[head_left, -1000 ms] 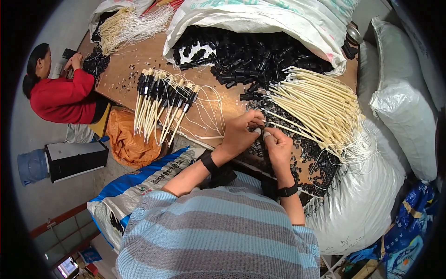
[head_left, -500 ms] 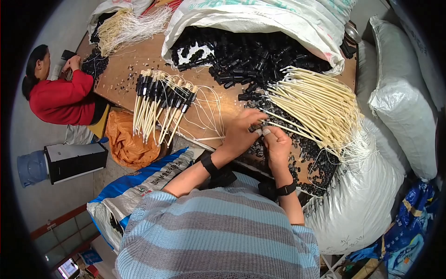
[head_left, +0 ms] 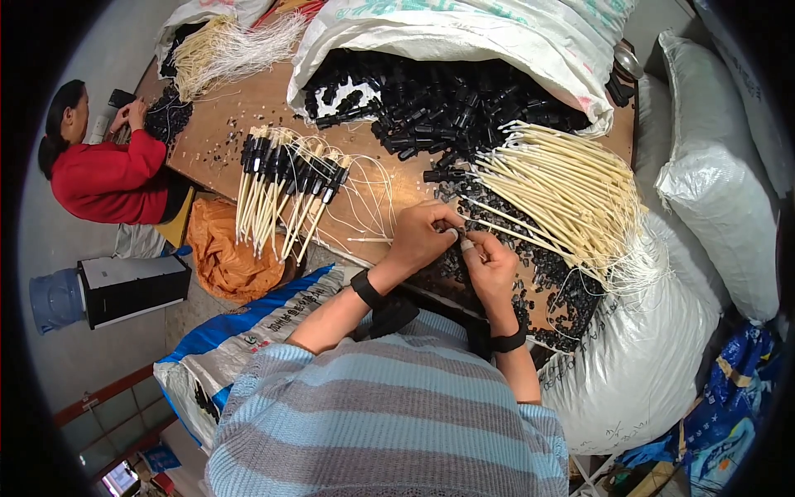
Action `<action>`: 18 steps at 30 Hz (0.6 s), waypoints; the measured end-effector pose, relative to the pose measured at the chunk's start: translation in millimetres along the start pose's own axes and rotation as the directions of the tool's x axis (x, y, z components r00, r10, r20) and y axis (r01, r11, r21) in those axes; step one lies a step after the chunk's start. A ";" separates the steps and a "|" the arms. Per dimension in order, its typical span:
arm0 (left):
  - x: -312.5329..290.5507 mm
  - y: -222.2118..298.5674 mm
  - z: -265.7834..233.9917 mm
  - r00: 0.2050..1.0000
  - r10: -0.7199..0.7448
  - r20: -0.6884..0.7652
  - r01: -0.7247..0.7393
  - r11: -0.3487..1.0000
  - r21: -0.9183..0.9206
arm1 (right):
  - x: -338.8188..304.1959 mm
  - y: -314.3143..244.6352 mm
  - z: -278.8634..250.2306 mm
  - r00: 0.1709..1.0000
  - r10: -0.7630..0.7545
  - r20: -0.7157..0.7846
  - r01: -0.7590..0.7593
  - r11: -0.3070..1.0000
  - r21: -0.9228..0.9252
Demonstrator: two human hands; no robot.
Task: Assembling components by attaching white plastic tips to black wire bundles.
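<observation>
Over the near table edge, my left hand (head_left: 421,234) and my right hand (head_left: 491,263) are closed in pinches, their fingertips almost meeting. A small dark piece (head_left: 463,235) shows between them, partly covered by the fingers; its exact kind is hard to make out. From the left hand's far-left side a thin pale length (head_left: 370,240) sticks out; whether the hand grips it is hidden. Just beyond lie loose small black plastic parts (head_left: 522,228) and a bundle of cream tubes (head_left: 555,195) with white cords. A black plastic holder (head_left: 445,176) lies at the bundle's left.
Left of my hands lie cream tubes with black holders and cords (head_left: 290,178). A white woven sack (head_left: 464,29) spills black holders at the back. Stuffed white sacks (head_left: 633,364) crowd the right. An orange bag (head_left: 228,257) stands left, below a person in red (head_left: 112,178).
My left hand has drawn back slightly left, its fingers more curled. The right hand stays close by, its thumb and finger still pinched. The pale length beside my left hand looks thinner.
</observation>
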State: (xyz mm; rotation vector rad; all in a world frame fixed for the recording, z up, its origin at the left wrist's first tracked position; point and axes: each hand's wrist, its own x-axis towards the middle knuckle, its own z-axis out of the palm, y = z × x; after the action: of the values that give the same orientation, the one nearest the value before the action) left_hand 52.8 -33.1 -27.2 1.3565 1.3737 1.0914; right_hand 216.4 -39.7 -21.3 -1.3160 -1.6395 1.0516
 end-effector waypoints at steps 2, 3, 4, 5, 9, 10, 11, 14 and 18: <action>0.8 7.5 -6.6 0.987 0.097 -0.130 -0.049 0.942 0.333 | -2.1 -1.5 -0.5 0.984 0.165 0.065 -0.177 0.897 0.404; 3.5 11.3 -8.5 0.987 0.096 -0.132 -0.047 0.942 0.334 | -1.0 -3.9 -2.1 0.984 0.164 0.067 -0.177 0.897 0.405; 7.5 14.4 -10.2 0.946 0.321 -0.044 -0.288 0.895 0.340 | 0.7 -6.4 -5.3 0.958 0.257 0.125 -0.275 0.712 0.647; 9.7 17.5 -11.1 0.848 0.528 0.044 -0.511 0.796 0.325 | 1.8 -6.9 -8.6 0.923 0.324 0.207 -0.344 0.453 0.822; -3.0 23.7 -7.7 0.906 0.373 0.198 -0.413 0.882 0.227 | 3.6 -6.7 -23.4 0.917 0.306 0.255 -0.319 0.180 0.931; -1.6 18.4 -9.7 0.928 0.299 0.221 -0.347 0.911 0.223 | 6.4 -4.8 -28.4 0.915 0.262 0.308 -0.378 0.285 0.881; -0.1 15.2 -12.5 0.944 0.224 0.244 -0.279 0.935 0.221 | 6.0 -5.4 -29.0 0.914 0.261 0.310 -0.380 0.286 0.880; 1.3 12.9 -22.5 0.946 0.239 0.219 -0.304 0.890 0.340 | 5.6 -16.2 -32.9 0.913 -0.331 0.239 0.401 0.833 -0.382; -4.5 27.4 -19.9 0.917 0.321 0.237 -0.396 0.806 0.441 | 8.8 -29.5 -23.6 0.989 0.016 0.148 0.026 0.961 -0.277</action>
State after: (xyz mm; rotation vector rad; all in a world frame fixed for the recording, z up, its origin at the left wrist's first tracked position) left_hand 39.3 -37.3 3.8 2.0944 1.3569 0.8811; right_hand 226.5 -31.6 15.3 -1.4398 -1.9587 0.9607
